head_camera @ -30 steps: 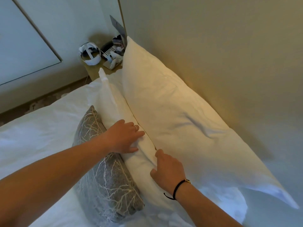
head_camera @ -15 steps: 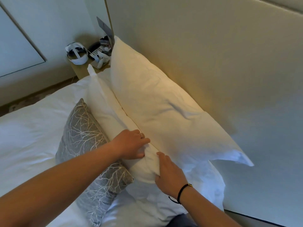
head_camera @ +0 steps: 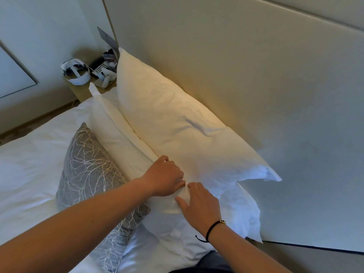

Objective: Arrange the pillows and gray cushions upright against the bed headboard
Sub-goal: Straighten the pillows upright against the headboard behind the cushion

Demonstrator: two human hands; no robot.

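**pillowfort99:** Since there's only the head view to go on, here's my read. Both hands sit at lower centre of the frame on the front pillow point(head_camera: 118, 142). The left hand point(head_camera: 164, 179) has its fingers curled into the pillow's top edge, so that grip is closed on fabric. The right hand point(head_camera: 199, 205) lies flatter, fingers mostly straight and thumb spread, pressing the near end. I'd guess one hand pinches while the other steadies, to stand it up straight.

**bedmaker_k:** Agreed. The back pillow point(head_camera: 177, 123) already leans upright on the headboard point(head_camera: 256, 75) across mid-frame, so the front one just needs tucking against it. The gray cushion point(head_camera: 86, 164) at lower left leans on the front pillow's face, tilted but roughly upright.

**pillowfort99:** What's hidden, though?

**bedmaker_k:** Left fingertips vanish into the folds, so I can't tell how much cloth they hold. The cushion's lower part is behind the left forearm. Stuff on the nightstand point(head_camera: 82, 91), upper left, is too small; the white headset point(head_camera: 75, 74) is all I'd name. No second cushion in frame.
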